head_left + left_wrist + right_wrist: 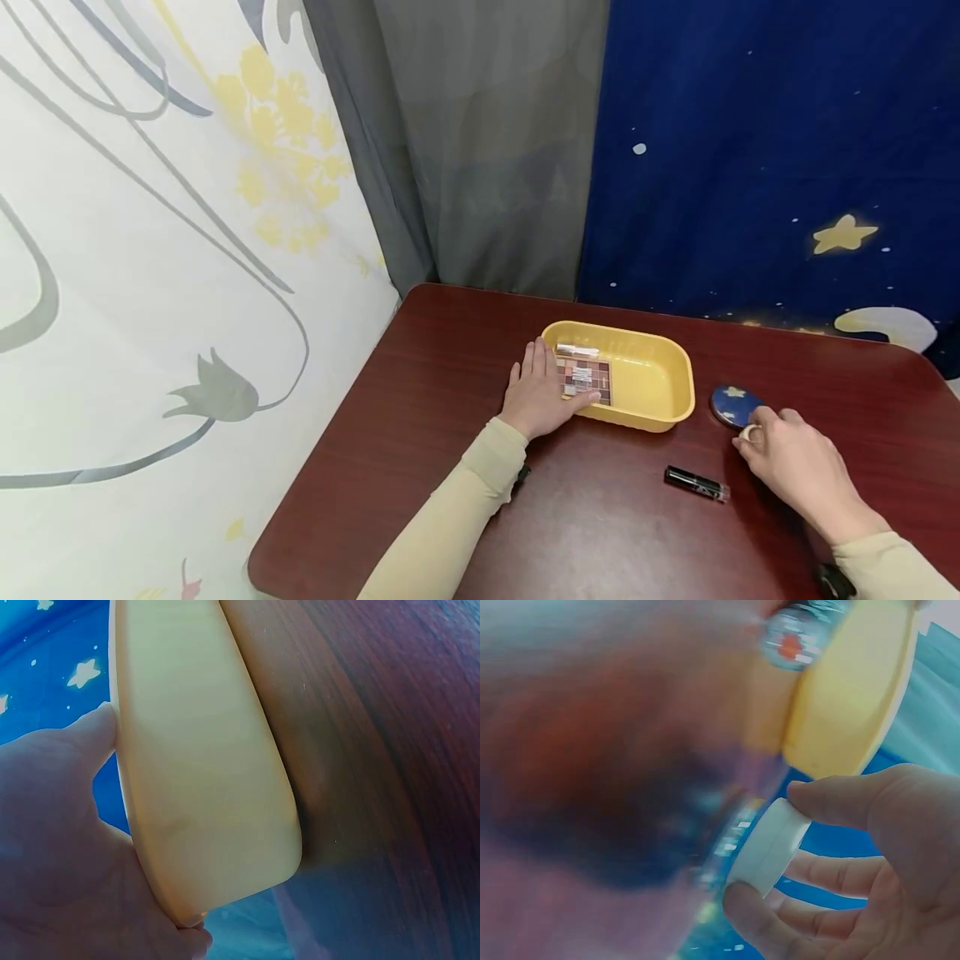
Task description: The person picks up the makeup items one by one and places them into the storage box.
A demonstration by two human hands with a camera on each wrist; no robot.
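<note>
My left hand [534, 396] rests over the left end of a yellow plastic basin [652, 421], fingers straight along the rim and thumb over the front edge. In the left wrist view the thumb touches the rim. Inside the basin lie a checkered makeup palette [596, 379] and a slim clear-and-silver tube [577, 350]. My right hand [798, 458] pinches a small round white object [769, 847] between thumb and fingers. Beside those fingertips is a round mirror [733, 406], showing blue with a star. A black lip gloss tube [696, 483] lies left of the right hand.
The dark red-brown table [600, 533] has rounded corners. Behind it hang a grey curtain [502, 150] and a blue starry curtain [750, 167]. A white patterned cloth [150, 333] hangs along the left side.
</note>
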